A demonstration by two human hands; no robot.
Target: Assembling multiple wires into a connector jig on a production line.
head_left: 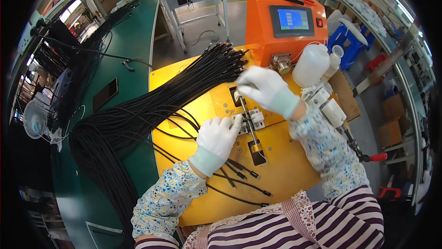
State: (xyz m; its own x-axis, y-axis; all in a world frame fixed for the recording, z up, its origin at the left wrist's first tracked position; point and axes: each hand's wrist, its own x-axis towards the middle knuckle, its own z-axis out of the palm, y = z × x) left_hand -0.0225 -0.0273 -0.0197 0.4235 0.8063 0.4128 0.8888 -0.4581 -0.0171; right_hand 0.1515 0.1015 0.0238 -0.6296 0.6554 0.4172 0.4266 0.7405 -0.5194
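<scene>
My left hand [215, 142], in a white glove, has its fingers curled and pressed together at the left side of a small metal clamp fixture [256, 118]. What it grips there, if anything, is hidden. My right hand [266, 89], also gloved, is smeared by motion just above the far end of the fixture's metal bar [249, 122]. Its fingers look bent, but their grip is unclear. Left of the hands, a thick bundle of black cables [170, 88] lies across the yellow worktop [285, 157]. Several loose cable ends with plugs [254, 174] stick out on the near side of my left hand.
An orange machine [262, 23] with a lit screen [292, 20] stands at the far right. Beside it are a white plastic bottle [311, 66] and a toggle clamp with a red handle [378, 157]. A phone [105, 94] lies on the green table [131, 32] to the left.
</scene>
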